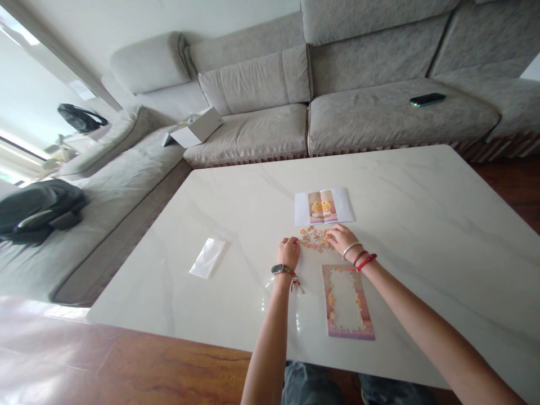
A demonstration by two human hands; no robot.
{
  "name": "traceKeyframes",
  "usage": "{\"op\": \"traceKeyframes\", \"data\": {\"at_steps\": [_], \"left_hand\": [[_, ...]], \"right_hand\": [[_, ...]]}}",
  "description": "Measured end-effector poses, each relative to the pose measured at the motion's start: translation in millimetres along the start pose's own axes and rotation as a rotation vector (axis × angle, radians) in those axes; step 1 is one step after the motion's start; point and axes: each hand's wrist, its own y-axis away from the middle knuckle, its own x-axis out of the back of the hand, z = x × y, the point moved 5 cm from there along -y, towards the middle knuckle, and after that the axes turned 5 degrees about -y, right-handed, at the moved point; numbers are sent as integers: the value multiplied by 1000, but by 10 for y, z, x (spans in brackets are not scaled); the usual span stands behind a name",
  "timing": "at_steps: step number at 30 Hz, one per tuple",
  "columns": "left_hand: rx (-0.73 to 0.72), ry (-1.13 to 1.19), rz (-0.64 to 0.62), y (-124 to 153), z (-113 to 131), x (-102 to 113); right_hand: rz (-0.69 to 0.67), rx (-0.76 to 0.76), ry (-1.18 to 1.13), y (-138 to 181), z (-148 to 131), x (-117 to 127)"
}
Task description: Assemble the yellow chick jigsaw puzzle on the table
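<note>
A loose heap of small jigsaw puzzle pieces [314, 238] in orange, pink and cream lies on the white table. My left hand [289, 251], with a watch on the wrist, is at the heap's left edge, its fingers curled together on a puzzle piece. From the right, my right hand [341, 238] reaches in with fingertips pinched on a piece at the heap's edge. Below it lies the puzzle frame tray [369, 326], with a pinkish border and a pale centre. Behind the heap, a creased sheet with a printed yellow character [323, 206] lies unfolded.
A clear plastic bag [208, 257] rests on the marble-patterned table [236, 208], left of my hands. Beyond stands a grey sofa [358, 121] with a phone [427, 100] and a white box [197, 128] on it. A dark bag [40, 208] sits at far left.
</note>
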Motion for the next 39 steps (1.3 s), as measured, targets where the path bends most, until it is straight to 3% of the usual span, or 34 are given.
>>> {"op": "traceKeyframes", "data": {"at_steps": [5,10,15,25,30,39], "left_hand": [[-16,1,1,10,32,3],[-33,-15,0,54,36,8],[-36,-10,7,84,47,11],[-23,17,48,159,210,125],[-17,16,51,138,252,166],[60,-40,-1,119,78,96]], "right_hand": [[-89,51,-2,-326,-407,-242],[-112,17,-31,-425,-535,-421],[-93,-9,-134,-383,-450,-386],[-112,-79,-417,-118,-68,-92],[-106,-88,-342,-70,65,10],[-68,-46,-175,-127,-14,-92]]}}
